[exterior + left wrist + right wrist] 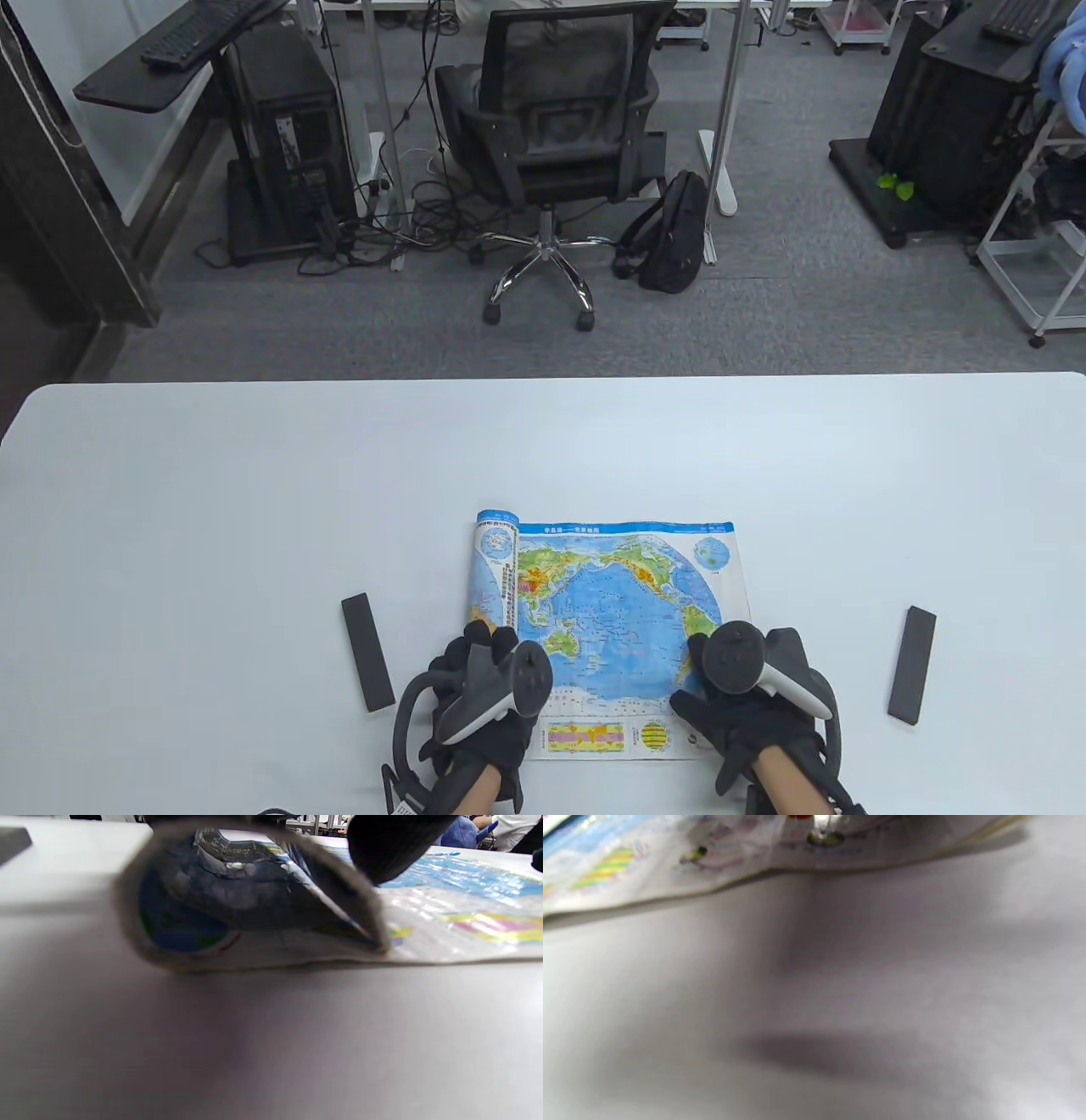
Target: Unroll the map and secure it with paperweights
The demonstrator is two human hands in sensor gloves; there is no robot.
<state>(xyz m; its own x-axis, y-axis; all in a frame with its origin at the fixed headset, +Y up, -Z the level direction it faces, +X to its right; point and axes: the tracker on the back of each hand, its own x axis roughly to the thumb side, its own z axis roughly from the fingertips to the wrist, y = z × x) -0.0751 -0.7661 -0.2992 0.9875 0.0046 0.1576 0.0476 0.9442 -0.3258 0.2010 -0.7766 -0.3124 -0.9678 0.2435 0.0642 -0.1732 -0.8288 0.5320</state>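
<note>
A world map [611, 611] lies partly unrolled near the table's front edge, with its left part still curled in a roll [496, 569]. My left hand [475, 679] grips the near end of the roll; in the left wrist view the roll [237, 908] is squashed under my fingers [390, 844]. My right hand [738, 705] rests flat on the map's near right corner and presses it down. The map's near edge shows in the right wrist view [670, 861]. One black paperweight [367, 651] lies left of the map, another [912, 665] to the right. Neither hand touches them.
The white table [254, 509] stretches wide behind and beside the map. Beyond its far edge stand an office chair [551, 127], a backpack [674, 229] and desks on grey carpet.
</note>
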